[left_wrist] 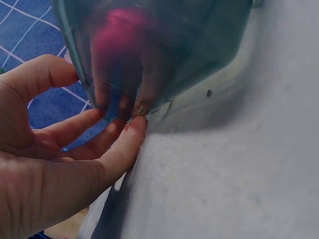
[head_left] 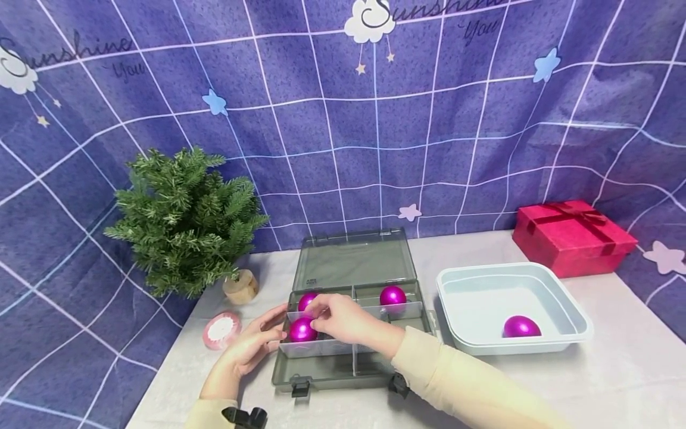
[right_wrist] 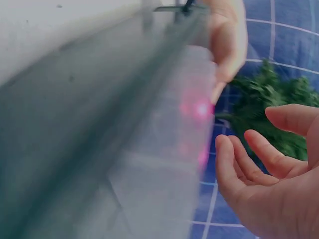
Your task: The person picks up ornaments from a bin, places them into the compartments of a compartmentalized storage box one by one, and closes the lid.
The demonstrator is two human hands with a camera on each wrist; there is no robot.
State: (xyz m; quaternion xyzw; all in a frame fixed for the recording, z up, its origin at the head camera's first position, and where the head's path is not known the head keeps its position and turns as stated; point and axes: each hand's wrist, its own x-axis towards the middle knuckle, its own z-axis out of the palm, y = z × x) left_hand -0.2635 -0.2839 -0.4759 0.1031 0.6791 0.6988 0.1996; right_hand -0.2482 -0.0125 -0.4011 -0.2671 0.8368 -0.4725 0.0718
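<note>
A smoky clear compartment box (head_left: 316, 366) stands on the table with its lid (head_left: 356, 259) raised behind. Shiny magenta balls sit in it: one ball (head_left: 308, 301) at the rear left, partly behind the right hand, another ball (head_left: 302, 330) in the middle row at left, and a third ball (head_left: 393, 295) at the rear right. My right hand (head_left: 343, 320) hovers over the left compartments, fingertips near the two left balls; its fingers, loosely bent, hold nothing in the right wrist view. Against the box's left wall rest the fingertips of my left hand (left_wrist: 65, 159).
A pale blue tray (head_left: 447, 310) with one magenta ball (head_left: 521, 326) stands right of the box. Behind it is a red gift box (head_left: 573, 238). On the left stand a small artificial fir tree (head_left: 184, 220) with a wooden base (head_left: 240, 286) and a pink ribbon roll (head_left: 222, 330).
</note>
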